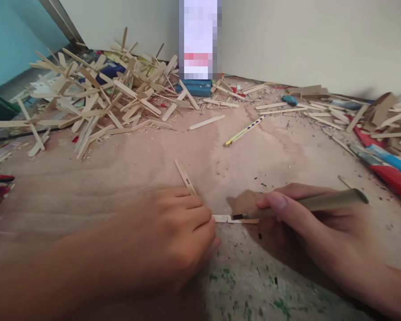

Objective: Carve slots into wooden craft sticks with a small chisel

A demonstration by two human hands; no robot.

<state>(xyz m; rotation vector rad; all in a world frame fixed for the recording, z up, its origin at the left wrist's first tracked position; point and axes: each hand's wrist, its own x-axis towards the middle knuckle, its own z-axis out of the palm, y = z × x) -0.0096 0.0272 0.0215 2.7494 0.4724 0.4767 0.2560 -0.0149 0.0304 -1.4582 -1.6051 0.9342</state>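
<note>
Left grip (183, 234): curled over the pale stick (221, 219), any pinch hidden from us | right grip (324, 236): we close it round the dull-green tool (334, 199), tip at stick | stick: on our tabletop (147, 154), between grips

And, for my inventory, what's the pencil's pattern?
Yellow pencil with dark-blue spots towards its far end; head view.

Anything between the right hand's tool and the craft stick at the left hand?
Nothing visible. The right hand holds the olive-handled tool with its dark tip at the craft stick, just right of the left hand. The patterned pencil lies farther back, out of that path.
</note>
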